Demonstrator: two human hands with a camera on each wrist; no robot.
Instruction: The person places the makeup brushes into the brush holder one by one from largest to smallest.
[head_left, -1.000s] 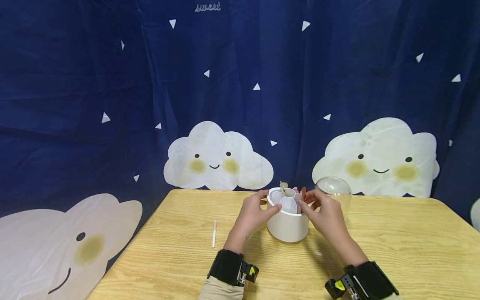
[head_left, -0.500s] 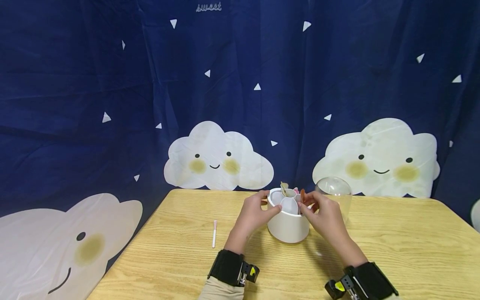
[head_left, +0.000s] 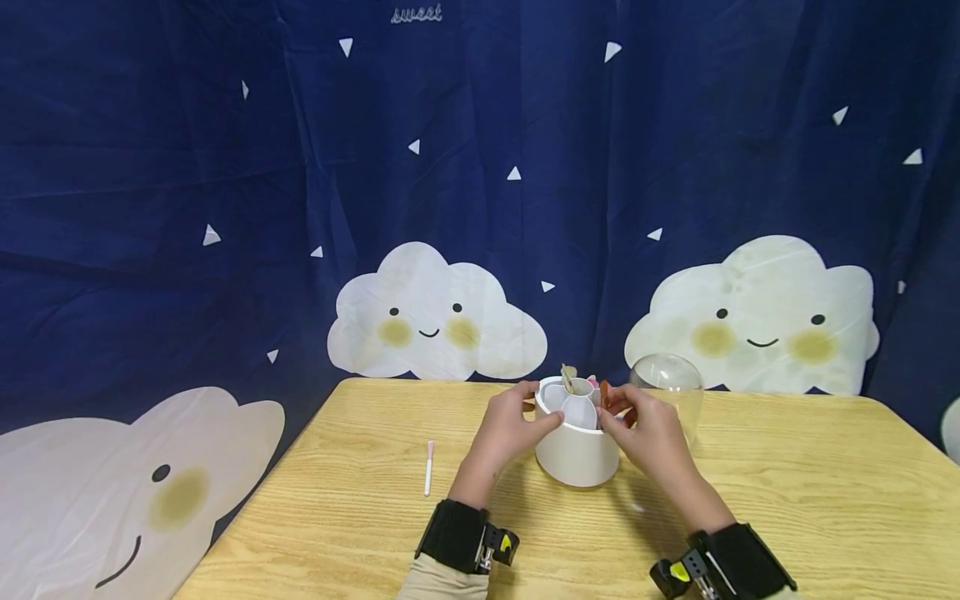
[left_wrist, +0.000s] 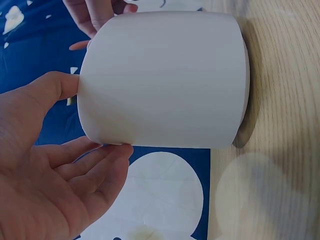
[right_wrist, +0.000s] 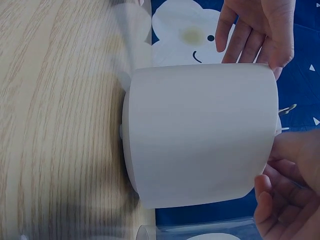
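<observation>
A white round organizer (head_left: 576, 457) with petal-shaped dividers and a central tube stands upright on the table. My left hand (head_left: 510, 427) holds its left side, thumb on the front rim and fingers round the outer wall. In the left wrist view, those fingers lie along the organizer's plain side. My right hand (head_left: 647, 423) is at the right part of the rim, thumb and fingers pinching a slim orange-brown item (head_left: 605, 392) whose lower part is hidden inside. A tan-topped stick (head_left: 567, 377) leans out of the central tube, and something pink (head_left: 593, 382) shows behind it.
A clear dome cover (head_left: 678, 379) stands just right of the organizer, behind the right hand. A small white stick with a pink end (head_left: 428, 468) lies on the wooden table (head_left: 360, 517) to the left. A blue cloud-patterned curtain (head_left: 480, 125) hangs behind the table.
The orange-brown item has sunk slightly lower into the organizer with the right hand's fingers. The left hand and the organizer stay almost where they were.
</observation>
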